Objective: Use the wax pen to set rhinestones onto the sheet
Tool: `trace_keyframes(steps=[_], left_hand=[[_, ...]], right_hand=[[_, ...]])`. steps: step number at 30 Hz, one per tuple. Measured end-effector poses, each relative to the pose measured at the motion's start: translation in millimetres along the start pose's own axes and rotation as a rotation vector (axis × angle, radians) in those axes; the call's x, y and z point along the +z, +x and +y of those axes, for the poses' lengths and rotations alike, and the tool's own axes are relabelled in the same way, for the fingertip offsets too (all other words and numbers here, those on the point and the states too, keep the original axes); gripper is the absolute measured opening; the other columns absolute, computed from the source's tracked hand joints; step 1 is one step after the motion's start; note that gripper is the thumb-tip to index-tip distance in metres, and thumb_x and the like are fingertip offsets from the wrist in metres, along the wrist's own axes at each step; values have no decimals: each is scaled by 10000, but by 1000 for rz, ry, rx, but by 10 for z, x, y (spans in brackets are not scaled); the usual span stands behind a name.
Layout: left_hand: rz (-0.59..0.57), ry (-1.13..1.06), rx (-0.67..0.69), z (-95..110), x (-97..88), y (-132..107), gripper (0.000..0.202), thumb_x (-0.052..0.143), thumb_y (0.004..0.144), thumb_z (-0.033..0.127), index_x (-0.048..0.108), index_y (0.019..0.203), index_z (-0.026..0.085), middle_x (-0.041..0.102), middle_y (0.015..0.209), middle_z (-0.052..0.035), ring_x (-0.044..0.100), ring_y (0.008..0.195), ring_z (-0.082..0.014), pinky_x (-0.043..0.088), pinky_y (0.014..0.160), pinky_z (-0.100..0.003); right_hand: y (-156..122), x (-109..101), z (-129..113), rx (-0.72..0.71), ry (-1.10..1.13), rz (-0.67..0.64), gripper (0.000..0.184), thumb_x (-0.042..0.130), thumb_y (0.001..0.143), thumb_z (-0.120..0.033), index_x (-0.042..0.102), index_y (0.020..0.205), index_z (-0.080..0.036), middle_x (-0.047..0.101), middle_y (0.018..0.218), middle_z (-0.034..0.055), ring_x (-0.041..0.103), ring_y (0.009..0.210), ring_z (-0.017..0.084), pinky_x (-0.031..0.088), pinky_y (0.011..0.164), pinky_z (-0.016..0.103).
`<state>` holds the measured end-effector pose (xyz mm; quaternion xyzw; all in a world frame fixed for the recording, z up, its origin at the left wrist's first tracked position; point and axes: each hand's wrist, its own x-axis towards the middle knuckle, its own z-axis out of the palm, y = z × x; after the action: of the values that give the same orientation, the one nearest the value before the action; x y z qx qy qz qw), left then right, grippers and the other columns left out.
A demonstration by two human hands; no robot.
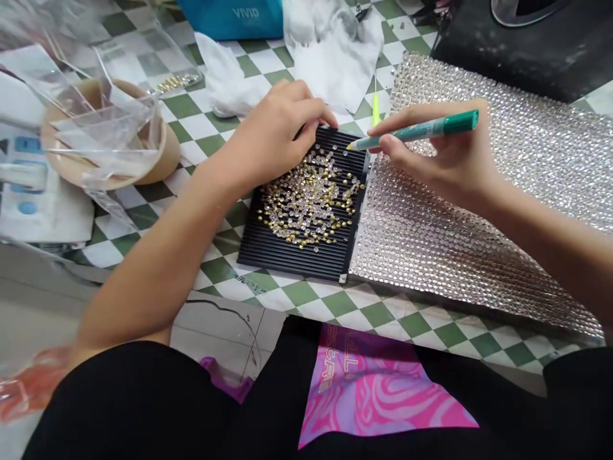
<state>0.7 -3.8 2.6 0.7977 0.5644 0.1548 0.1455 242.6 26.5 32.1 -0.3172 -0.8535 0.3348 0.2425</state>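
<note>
While the right hand (445, 153) is closed around a green pen (416, 131), the pen's yellow tip is held over the far edge of a black ridged tray (287, 252), at about 1 o'clock of the tray's middle. A heap of small gold and clear rhinestones (311, 201) is spread across the grooves of that tray. The tray's far edge, at about 12 o'clock, is pinched by the curled fingers of the left hand (275, 131), with the forearm laid across the tray's left side. A sheet covered in rows of rhinestones (479, 211) is laid just beside the tray at 3 o'clock, touching its right edge, and the right hand is rested on it. Everything is carried on a worktop with a green and white chequered cloth (383, 313). At 10 o'clock of the tray, a tan bowl (163, 160) filled with clear plastic bags is seen, and at 12 o'clock crumpled white tissue (330, 45) lies near a blue box (234, 16).
</note>
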Motion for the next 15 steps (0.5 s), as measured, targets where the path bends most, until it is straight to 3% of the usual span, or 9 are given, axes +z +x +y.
trace_keyframes(steps=[9,12,15], left_hand=[[22,-2,37,-43,17,-3,378,372,940,216,673,1169,215,609,1073,-101,512,1058,-244,434,990,-416],[28,-17,61,-67,28,-5,369,369,944,241,671,1155,221,601,1057,-104,508,1040,-253,439,982,-441],[45,-33,82,-92,38,-8,374,357,952,288,669,1152,246,595,1038,-106,501,1037,-261,438,992,-462]], right_hand=[[-13,-39,-32,-30,-6,14,348,582,877,-371,700,986,-63,712,837,-18,654,794,33,513,788,205],[-240,-212,-95,-68,-101,94,239,616,892,-307,714,1015,-127,737,915,-4,665,810,45,522,747,195],[-719,-385,-187,-38,-267,279,170,649,871,-268,750,1000,-222,746,920,-21,662,782,59,514,697,216]])
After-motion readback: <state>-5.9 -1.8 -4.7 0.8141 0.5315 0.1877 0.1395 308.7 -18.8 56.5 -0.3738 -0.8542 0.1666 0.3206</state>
